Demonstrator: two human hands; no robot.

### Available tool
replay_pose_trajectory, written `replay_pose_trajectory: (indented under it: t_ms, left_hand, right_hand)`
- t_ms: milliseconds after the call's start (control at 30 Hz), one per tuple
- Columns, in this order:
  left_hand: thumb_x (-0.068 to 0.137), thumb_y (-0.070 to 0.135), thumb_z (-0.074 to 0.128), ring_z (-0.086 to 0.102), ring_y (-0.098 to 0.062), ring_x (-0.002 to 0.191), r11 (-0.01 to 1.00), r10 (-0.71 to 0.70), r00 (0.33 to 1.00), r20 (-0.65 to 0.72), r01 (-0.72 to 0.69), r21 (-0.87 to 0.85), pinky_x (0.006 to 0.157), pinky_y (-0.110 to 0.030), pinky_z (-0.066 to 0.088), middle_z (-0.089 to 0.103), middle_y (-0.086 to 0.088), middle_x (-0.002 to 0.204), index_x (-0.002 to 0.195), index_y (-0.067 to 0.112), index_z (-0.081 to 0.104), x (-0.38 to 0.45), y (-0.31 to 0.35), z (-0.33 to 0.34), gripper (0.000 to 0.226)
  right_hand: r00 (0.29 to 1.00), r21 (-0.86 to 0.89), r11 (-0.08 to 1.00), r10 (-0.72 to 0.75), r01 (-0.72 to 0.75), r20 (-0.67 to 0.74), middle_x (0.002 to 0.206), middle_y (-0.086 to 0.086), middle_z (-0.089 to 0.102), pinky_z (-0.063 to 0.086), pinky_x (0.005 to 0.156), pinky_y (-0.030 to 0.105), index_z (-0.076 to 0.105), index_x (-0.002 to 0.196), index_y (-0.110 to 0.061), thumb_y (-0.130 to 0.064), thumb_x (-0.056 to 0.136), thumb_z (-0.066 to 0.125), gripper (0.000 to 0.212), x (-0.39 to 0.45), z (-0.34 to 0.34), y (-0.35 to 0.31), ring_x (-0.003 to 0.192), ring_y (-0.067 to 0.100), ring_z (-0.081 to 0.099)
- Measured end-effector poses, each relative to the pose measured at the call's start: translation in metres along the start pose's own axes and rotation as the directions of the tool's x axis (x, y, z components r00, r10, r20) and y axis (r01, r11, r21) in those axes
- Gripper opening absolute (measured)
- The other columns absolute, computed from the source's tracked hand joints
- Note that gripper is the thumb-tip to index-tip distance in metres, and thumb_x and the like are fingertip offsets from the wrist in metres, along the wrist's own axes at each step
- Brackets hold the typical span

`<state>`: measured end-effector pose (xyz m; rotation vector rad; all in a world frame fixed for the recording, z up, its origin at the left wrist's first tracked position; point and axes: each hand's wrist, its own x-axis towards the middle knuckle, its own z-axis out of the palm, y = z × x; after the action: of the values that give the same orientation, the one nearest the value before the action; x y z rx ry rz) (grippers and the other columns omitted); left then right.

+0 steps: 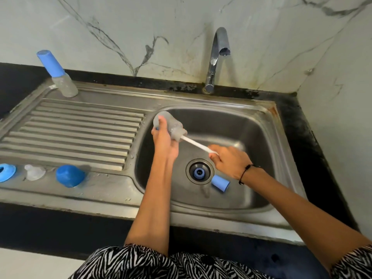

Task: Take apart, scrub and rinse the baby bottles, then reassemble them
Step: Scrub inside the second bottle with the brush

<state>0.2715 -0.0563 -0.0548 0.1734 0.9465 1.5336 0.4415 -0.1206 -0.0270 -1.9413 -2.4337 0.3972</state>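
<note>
Two hands work over the sink basin (251, 137). The left hand (165, 143) is wrapped around a clear bottle body (168, 123), tilted with its mouth toward the right; the right hand (229, 160) is closed on the white handle of a bottle brush (198, 144), whose foamy head sits at the bottle's mouth.

I judge the bottle light and stiff, but soap and water will make it slippery, so the grip round its middle, with the thumb across the wall, looks the safest hold. The thin brush handle probably flexes, so it is best held near its end, as it is.

Inside the basin, a blue ring (199, 173) sits in the drain and a blue cap (220, 183) lies just right of it; no standing water shows. Left of the basin, on the drainboard's front edge, lie a blue cap (69, 176), a clear teat (34, 172) and a blue collar (7, 172). A second bottle (58, 74), blue-capped and assembled, stands at the drainboard's far corner.
</note>
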Motion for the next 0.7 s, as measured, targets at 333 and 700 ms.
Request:
replay_pose_trajectory:
  t_ms: [333,700]
  left_hand:
    - [0.087,0.041,0.055,0.065,-0.022,0.077,0.953,0.003,0.977,0.215,0.063,-0.296,0.078,-0.034,0.055,0.059,-0.009,0.089,0.102,0.006,0.053,-0.007,0.012,-0.007,0.038]
    - [0.076,0.046,0.066,0.059,-0.018,0.084,0.970,0.103,0.971,0.218,-0.050,-0.236,0.080,-0.033,0.049,0.054,-0.008,0.091,0.118,0.002,0.047,-0.001,0.024,0.006,0.064]
  right_hand:
    - [0.951,0.612,0.776,-0.051,-0.155,0.305,0.048,-0.005,0.040,0.031,0.041,0.025,0.045,0.071,-0.016,-0.022,0.098,0.036,0.029,-0.008,0.003,-0.007,0.041,0.015,0.034]
    - [0.996,0.464,0.885,-0.075,0.046,0.043,0.058,-0.004,0.043,0.032,0.052,0.025,0.039,0.064,-0.018,-0.030,0.101,0.035,0.039,-0.010,-0.019,-0.011,0.054,0.013,0.039]
